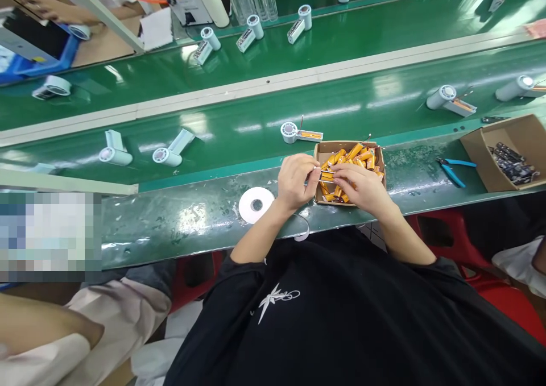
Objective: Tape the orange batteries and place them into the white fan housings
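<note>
Both my hands meet over a small cardboard box (350, 204) full of orange-wrapped batteries (356, 152) with thin wires. My left hand (294, 180) is closed, its thumb and fingers pinching one end of an orange battery (326, 177) with pale strips along its edges. From the other side, the fingers of my right hand (362, 186) close on the same battery. My fingers partly hide it. Left of my left hand lies a roll of white tape (247, 205) on the bench. Just behind the box stands a light-blue handheld fan housing (289, 132) with an orange battery in its open handle.
Blue-handled pliers (454, 171) and a cardboard box (478, 164) of dark parts lie to the right. Several fan housings (167, 156) rest on the green conveyor (230, 119). A pale rail (213, 95) divides it from a second belt. Co-workers sit at left and right.
</note>
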A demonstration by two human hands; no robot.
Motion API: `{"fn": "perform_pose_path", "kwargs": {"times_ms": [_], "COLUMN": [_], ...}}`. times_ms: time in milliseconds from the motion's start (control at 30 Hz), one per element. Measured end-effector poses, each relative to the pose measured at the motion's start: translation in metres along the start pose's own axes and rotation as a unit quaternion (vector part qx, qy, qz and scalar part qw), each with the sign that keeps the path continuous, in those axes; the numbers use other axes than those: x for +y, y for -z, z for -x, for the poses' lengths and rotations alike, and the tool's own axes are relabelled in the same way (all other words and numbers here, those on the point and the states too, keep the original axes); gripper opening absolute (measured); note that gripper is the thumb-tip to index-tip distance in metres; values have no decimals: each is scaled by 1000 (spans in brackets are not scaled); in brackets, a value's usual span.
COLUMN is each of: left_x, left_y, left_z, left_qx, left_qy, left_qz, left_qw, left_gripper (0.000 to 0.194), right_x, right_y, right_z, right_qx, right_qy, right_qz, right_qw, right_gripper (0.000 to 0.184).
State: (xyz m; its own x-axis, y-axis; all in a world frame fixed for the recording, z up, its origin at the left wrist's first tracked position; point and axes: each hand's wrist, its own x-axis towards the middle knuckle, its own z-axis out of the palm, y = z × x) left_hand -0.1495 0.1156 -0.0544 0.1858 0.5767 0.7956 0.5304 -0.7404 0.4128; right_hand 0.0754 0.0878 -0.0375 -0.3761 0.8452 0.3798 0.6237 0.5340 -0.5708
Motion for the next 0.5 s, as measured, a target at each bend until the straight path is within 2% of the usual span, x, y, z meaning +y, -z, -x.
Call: {"fn": "perform_pose_path", "kwargs": {"times_ms": [167,233,333,433,500], "left_x": [7,7,5,2,1], "left_y": [-2,-1,2,6,7], "left_z": [0,0,-2,-2,-1], "left_qx": [-14,-12,0,0,-5], "left_qy": [-7,0,14,35,43], "left_qz": [8,18,25,5,-12], "left_qw": [1000,1000,1000,999,999], "left_gripper": [13,12,11,12,14], "right_x": [-3,0,15,30,32], "right_y": [7,9,9,6,4], "right_z": [-4,-4,-1,3,5], "right_qx": [-58,-62,-37,-8,-14], "right_qy": [34,34,43,42,29], "right_qz": [97,94,-20,-156,-174], "right_qw": [993,993,998,987,984], "right_gripper": [25,24,18,13,12]}}
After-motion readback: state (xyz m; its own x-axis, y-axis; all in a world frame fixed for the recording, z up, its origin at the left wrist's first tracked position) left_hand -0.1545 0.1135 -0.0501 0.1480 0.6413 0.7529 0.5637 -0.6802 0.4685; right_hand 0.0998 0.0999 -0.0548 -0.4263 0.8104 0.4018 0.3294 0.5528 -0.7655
